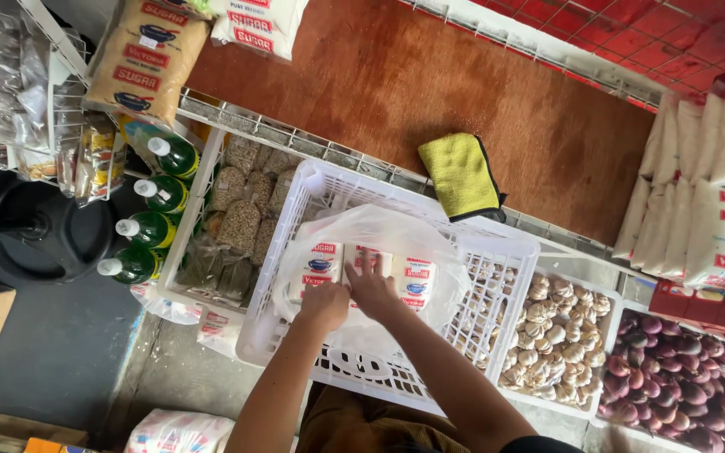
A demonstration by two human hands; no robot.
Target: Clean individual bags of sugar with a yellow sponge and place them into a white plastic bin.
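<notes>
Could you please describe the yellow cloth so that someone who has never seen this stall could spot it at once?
Start at the big reddish-brown wooden counter across the top of the view. At its near edge, just above the white plastic crate, lies the yellow cloth, folded flat. It is the only bright yellow, dark-edged thing there; the things around it are white packets and baskets.

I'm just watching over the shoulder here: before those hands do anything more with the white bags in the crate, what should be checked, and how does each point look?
1. Both hands on the bags: left hand and right hand rest on the white bags. Ok.
2. Clear plastic bag open around them: ok.
3. White crate sits level: ok.
4. Bags sealed: cannot tell.
5. Yellow cloth lies on the brown counter, clear of the crate: ok.
6. Garlic in its own bin beside the crate: ok.
</notes>
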